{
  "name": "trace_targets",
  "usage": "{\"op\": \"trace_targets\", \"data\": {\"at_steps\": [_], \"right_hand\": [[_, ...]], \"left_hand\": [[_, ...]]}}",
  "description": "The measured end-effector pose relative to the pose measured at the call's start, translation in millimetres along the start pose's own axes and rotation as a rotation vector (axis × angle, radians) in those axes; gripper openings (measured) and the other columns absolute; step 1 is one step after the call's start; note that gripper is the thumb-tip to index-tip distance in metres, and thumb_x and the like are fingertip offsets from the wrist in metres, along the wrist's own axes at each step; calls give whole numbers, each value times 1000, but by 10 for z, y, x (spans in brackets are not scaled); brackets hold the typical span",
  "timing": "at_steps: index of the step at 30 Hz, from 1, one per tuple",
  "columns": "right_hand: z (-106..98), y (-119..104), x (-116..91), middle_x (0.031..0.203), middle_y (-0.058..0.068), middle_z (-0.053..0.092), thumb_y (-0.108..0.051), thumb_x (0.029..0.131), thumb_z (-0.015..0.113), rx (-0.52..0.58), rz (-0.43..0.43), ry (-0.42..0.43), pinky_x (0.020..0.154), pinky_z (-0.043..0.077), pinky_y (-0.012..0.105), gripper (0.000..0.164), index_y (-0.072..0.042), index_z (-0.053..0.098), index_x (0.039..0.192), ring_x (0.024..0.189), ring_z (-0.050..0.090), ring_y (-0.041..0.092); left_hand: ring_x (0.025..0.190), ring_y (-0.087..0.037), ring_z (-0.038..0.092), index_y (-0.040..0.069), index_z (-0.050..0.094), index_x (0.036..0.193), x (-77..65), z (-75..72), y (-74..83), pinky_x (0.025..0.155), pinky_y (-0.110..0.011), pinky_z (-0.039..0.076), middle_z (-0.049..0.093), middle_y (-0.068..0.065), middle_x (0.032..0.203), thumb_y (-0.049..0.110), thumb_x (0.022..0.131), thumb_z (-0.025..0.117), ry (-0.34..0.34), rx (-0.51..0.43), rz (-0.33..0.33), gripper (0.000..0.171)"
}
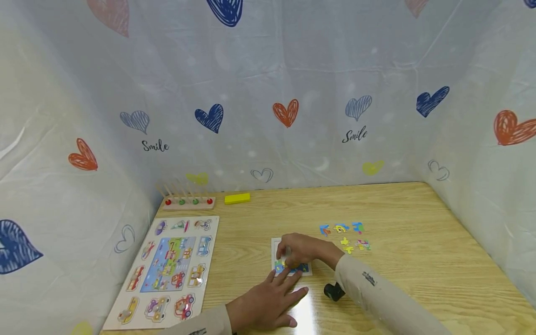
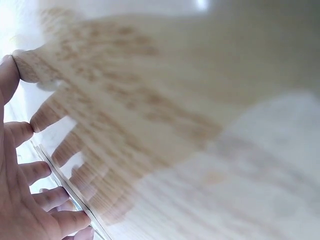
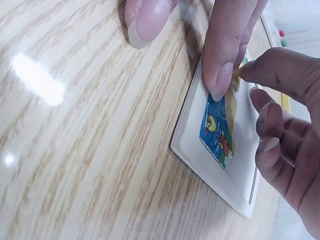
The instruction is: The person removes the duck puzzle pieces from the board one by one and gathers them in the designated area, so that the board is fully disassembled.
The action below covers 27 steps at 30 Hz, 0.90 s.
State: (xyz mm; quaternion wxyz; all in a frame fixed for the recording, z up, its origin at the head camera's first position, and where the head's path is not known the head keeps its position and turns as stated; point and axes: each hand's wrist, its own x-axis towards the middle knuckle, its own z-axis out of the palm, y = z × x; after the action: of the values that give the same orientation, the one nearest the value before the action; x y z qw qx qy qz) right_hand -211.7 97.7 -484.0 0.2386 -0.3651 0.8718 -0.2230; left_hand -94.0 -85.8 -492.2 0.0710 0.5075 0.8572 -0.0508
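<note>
A small jigsaw puzzle sits in a white frame (image 1: 311, 270), its lower part filled with blue pieces (image 3: 212, 120) showing little cartoon animals. My left hand (image 1: 274, 300) lies palm down with fingers spread, fingertips over the near edge of the frame. In the right wrist view one of its fingers (image 3: 220, 75) presses on the blue pieces. From the right my right hand (image 1: 299, 249) reaches over the frame with bent fingers. It pinches a yellow puzzle piece (image 3: 236, 76) at the fingertips, close over the filled part; most of that piece is hidden.
Several loose puzzle pieces (image 1: 340, 228) lie to the right of the frame. A black cylindrical object (image 1: 333, 291) is beside my right forearm. Left stands a large picture peg board (image 1: 211, 260); behind it are a bead-and-rod stand (image 1: 188, 203) and a yellow block (image 1: 237, 198).
</note>
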Motion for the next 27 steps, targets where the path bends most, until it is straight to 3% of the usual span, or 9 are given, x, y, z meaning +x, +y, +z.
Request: {"op": "trace_targets", "data": {"at_steps": [8,14,18,27], "right_hand": [[-8,-19,3,102,-11,60,-9,87,68,71,-9,-27,81,49,25,19,-23,68,100,90,54,5],[-3,-11,34,91,-12,60,-19,91,72,118,-28,-26,72,49,23,7,-22,66,95,80,56,5],[15,-9,74,86,-11,60,-23,89,78,135,-35,-21,66,48,21,15,-21,64,91,74,55,4],[11,-12,111,84,-8,60,-16,87,79,184,-38,-41,66,48,20,16,-17,64,90,74,55,5]], "left_hand": [[150,-37,30,24,27,160,10,27,-7,108,-54,44,23,-13,166,64,103,25,-9,-6,0,70],[151,-36,28,25,25,161,4,11,-6,110,-54,42,21,-12,167,64,103,24,-24,-9,-5,70],[151,-36,28,25,26,161,3,11,-10,110,-54,42,22,-12,167,64,103,24,-12,2,-2,70],[150,-36,29,25,27,160,12,64,-15,106,-56,45,23,-12,166,63,103,23,8,9,5,69]]}}
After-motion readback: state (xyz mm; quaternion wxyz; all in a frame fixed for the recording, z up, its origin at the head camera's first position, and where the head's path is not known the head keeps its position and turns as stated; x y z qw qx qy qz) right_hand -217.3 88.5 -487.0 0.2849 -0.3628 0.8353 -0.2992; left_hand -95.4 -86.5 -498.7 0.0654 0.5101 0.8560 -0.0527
